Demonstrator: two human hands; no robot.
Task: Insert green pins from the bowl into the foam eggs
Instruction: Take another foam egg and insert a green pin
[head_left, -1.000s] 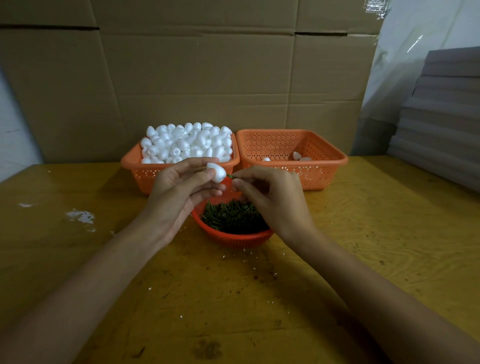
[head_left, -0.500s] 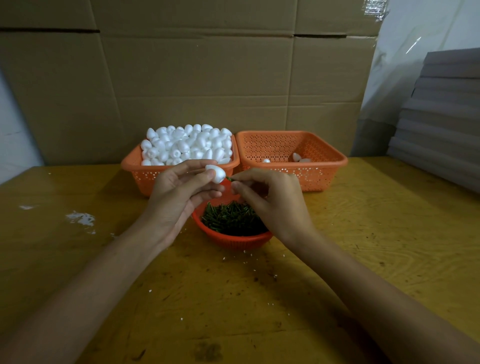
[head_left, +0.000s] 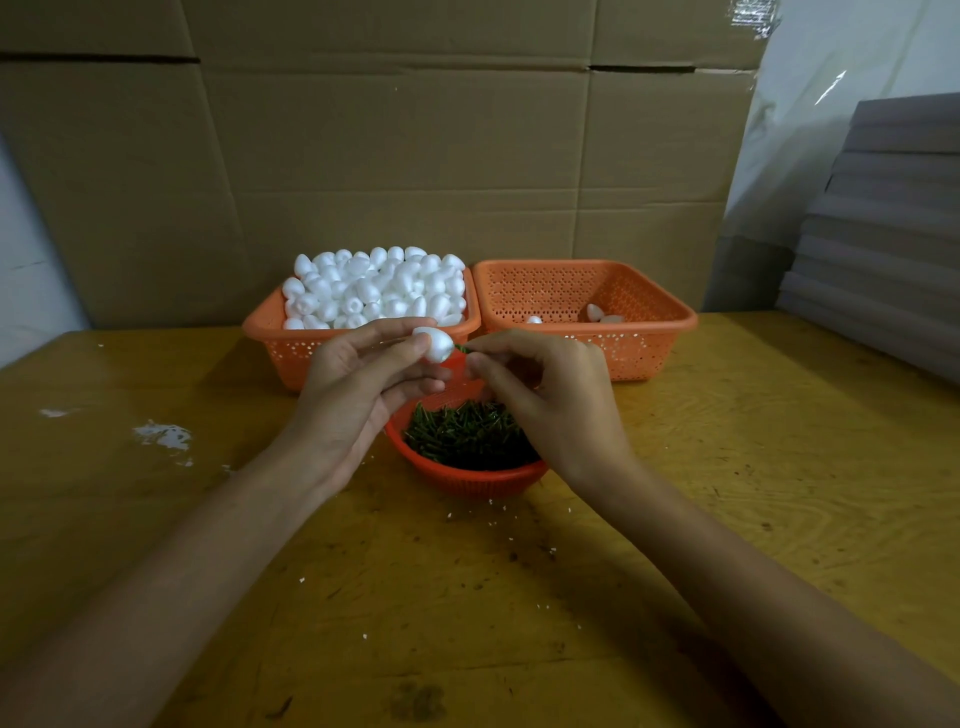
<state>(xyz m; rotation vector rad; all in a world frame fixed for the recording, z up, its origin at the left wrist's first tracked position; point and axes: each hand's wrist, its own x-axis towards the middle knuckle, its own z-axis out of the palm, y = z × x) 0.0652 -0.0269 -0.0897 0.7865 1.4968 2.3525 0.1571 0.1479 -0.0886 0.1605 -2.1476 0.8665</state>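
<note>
Two hands work at the middle of a yellow wooden table (head_left: 779, 467), so let's sweep across from the left. Far left, white smears (head_left: 162, 435) mark the tabletop, well apart from everything else. Next comes the left orange basket (head_left: 267, 332), heaped above its rim with white foam eggs (head_left: 371, 288). In front of it the left hand (head_left: 358, 387) is raised, thumb and curled fingers gripping a single foam egg (head_left: 440, 344) with its end turned to the right. Right at that end there's a green pin (head_left: 462, 348), pinched between the thumb and forefinger of the right hand (head_left: 553, 400), the other fingers curled in; whether the tip is in the foam, I cannot tell. Both hands hang over the far side of the red bowl (head_left: 467, 482) and hide part of its rim, while the dark green pins (head_left: 467, 436) piled inside show between the wrists. White foam crumbs (head_left: 491, 514) dot the table just in front of the bowl. Moving right, the second orange basket (head_left: 654, 319) touches the first and holds only a few eggs (head_left: 596, 312) on its floor. Behind it all stands a wall of cardboard (head_left: 415, 156), and at far right a clear plastic sheet (head_left: 810, 104) and a stack of grey boards (head_left: 883, 244).
</note>
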